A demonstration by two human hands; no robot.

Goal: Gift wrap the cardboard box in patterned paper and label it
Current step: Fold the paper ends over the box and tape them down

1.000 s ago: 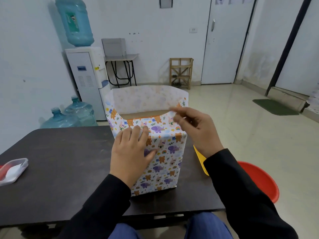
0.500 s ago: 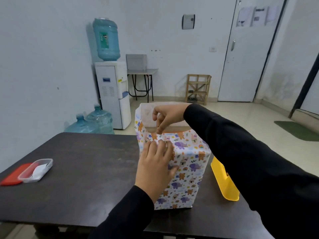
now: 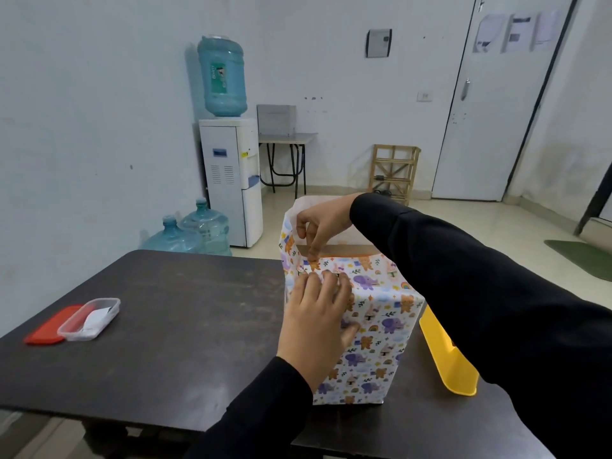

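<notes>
A cardboard box stands upright on the dark table, wrapped round its sides in animal-patterned paper. The paper rises above the box top, and a strip of bare cardboard shows inside. My left hand lies flat against the near face, fingers straight, pressing the paper to the box. My right hand reaches over the top from the right and pinches the upper paper edge at the near left corner.
A clear plastic tub holding white paper lies beside its red lid at the table's left. A yellow plastic piece stands right of the box. A water dispenser, spare bottles, a small desk and a wooden rack stand behind.
The view has lifted and shifted. My right hand crossed from the box's near right corner to its near left corner and pinched the paper edge there. My left hand stayed pressed on the near face.
</notes>
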